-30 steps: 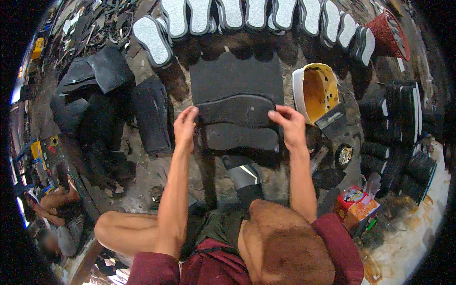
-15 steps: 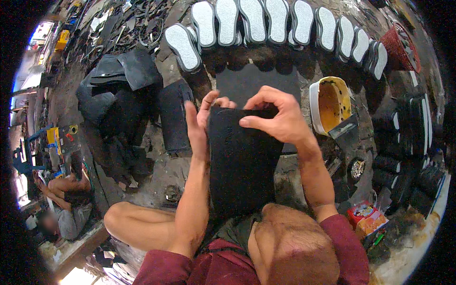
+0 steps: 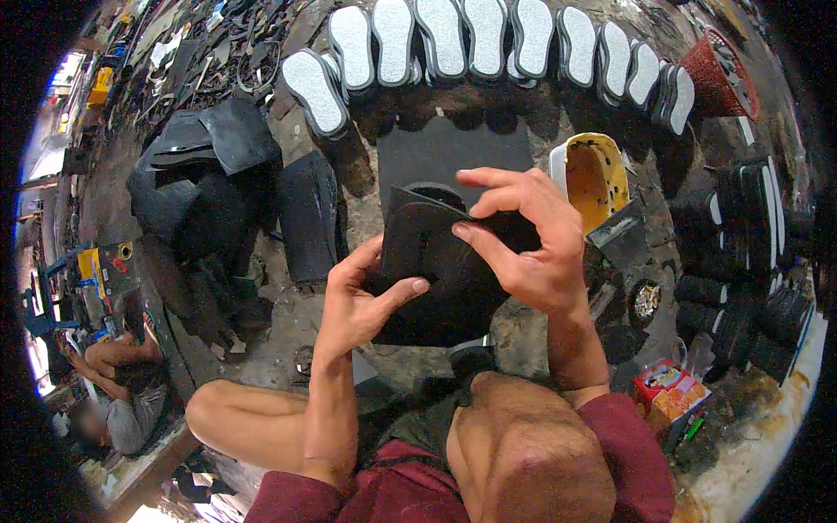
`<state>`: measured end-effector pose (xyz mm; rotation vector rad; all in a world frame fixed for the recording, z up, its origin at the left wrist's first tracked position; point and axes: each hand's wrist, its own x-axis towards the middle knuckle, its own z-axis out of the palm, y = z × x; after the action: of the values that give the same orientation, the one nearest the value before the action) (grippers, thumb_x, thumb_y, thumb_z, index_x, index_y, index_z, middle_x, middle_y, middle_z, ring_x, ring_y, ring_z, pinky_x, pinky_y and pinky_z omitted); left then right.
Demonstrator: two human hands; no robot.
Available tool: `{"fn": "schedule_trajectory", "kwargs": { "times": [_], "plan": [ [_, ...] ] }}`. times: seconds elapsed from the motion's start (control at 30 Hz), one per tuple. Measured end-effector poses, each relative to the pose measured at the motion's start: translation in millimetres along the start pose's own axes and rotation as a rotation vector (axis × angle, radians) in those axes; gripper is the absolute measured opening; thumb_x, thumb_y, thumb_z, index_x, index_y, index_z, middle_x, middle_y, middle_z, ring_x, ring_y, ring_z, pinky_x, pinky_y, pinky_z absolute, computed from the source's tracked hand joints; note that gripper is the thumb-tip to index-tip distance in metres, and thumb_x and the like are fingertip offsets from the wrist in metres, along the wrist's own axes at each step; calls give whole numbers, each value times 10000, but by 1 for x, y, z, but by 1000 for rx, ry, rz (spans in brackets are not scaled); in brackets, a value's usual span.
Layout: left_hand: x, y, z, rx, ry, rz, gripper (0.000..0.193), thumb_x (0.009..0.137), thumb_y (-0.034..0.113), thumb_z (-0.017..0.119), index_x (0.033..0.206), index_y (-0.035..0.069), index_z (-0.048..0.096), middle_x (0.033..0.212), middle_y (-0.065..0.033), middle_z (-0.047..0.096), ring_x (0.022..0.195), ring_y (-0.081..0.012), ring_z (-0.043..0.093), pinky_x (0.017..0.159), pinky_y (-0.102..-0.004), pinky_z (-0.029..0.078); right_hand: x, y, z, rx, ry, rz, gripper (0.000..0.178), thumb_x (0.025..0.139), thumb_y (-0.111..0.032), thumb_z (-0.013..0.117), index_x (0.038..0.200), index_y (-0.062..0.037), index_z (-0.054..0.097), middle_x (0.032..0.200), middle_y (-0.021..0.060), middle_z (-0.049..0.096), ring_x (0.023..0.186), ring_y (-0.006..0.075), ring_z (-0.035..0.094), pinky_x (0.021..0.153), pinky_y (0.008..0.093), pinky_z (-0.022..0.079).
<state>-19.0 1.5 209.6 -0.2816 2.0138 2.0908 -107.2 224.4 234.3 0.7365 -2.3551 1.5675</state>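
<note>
A black rubber-like sheet (image 3: 436,301) is tilted up in front of me, with an outline marked near its far edge. My left hand (image 3: 356,301) grips its left side, thumb lying on the upper face and fingers hidden underneath. At the far edge, my right hand (image 3: 545,240) pinches the sheet between thumb and a finger; the index finger is raised off it. Behind that edge shows a curved black strip, perhaps part of a sole. A larger dark sheet (image 3: 453,144) lies flat on the ground beyond.
White-topped soles (image 3: 440,39) stand in a far arc. A yellow-lined tub (image 3: 575,179) is at right, near a red basket (image 3: 719,74) and stacked soles (image 3: 754,218). Black sheets (image 3: 240,135) and a dark slab (image 3: 307,213) lie left. Another person (image 3: 135,410) sits far left.
My left hand has gone from open beside the sheet to gripping its left side. The sheet's near end has lifted away from my lap. My right hand stays at the far edge.
</note>
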Motion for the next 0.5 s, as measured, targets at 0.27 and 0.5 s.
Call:
{"fn": "schedule_trajectory", "kwargs": {
  "times": [0.27, 0.5],
  "plan": [
    [-1, -1, -2, -47, 4, -80, 575, 823, 25, 871, 1340, -17, 622, 1152, -79, 740, 1021, -145, 700, 911, -295, 569, -1, 5, 8, 160, -90, 342, 197, 802, -19, 856, 944, -27, 720, 1014, 101, 783, 985, 164, 722, 882, 302, 547],
    [24, -2, -4, -56, 134, -157, 326, 894, 144, 843, 1144, -36, 736, 1004, -57, 760, 926, -110, 680, 857, -284, 544, -11, 16, 35, 266, -153, 535, 248, 816, -70, 855, 1039, -28, 755, 985, 77, 781, 964, 171, 731, 865, 307, 559]
  ]
}}
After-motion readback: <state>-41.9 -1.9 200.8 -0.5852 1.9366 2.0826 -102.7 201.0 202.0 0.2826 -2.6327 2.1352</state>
